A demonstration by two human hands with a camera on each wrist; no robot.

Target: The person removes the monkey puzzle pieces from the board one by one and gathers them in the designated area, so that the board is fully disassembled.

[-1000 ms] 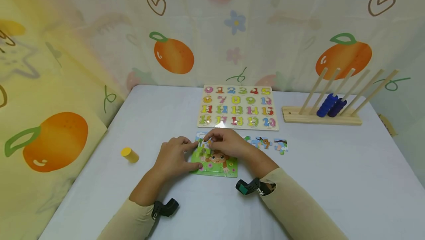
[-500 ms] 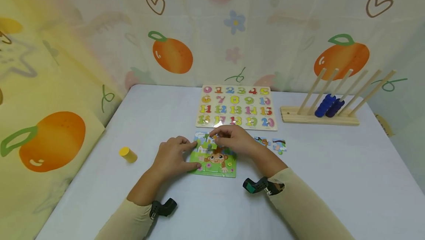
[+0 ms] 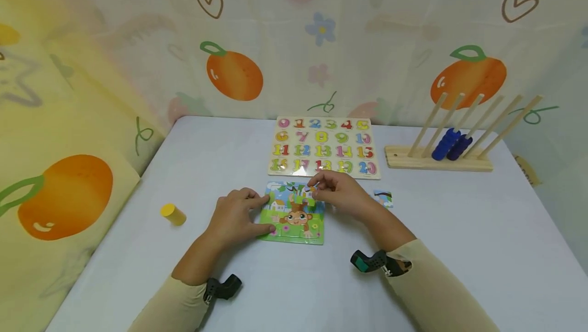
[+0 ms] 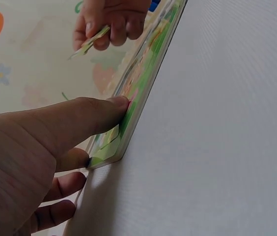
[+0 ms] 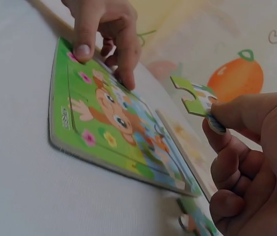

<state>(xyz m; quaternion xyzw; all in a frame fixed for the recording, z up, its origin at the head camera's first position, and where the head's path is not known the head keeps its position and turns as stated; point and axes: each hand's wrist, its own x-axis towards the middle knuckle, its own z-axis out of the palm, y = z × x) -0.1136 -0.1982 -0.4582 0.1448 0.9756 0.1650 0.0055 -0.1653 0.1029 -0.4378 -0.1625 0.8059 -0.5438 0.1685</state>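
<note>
My left hand (image 3: 236, 217) rests at the left side of a small monkey jigsaw puzzle (image 3: 294, 238), thumb pressing its lower left part and index finger at the upper left edge. In the left wrist view the thumb (image 4: 94, 115) lies on the green border while the other fingers stay beside the board. My right hand (image 3: 342, 194) pinches a jigsaw piece (image 5: 194, 96) between thumb and index finger, raised above the board's upper right. Green and white with a bit of orange, the piece has a rounded notch. The right hand's other fingers are curled.
One loose jigsaw piece (image 3: 383, 198) lies right of the board. Behind it is a wooden number board (image 3: 323, 145). A peg stand (image 3: 438, 161) with dark blue beads stands back right, and a yellow cylinder (image 3: 173, 214) is at left on the white table (image 3: 294, 291).
The right hand has moved rightward, carrying the jigsaw piece from over the puzzle's left part to its upper right, and now covers some loose pieces. The left hand stays at the board's edge.
</note>
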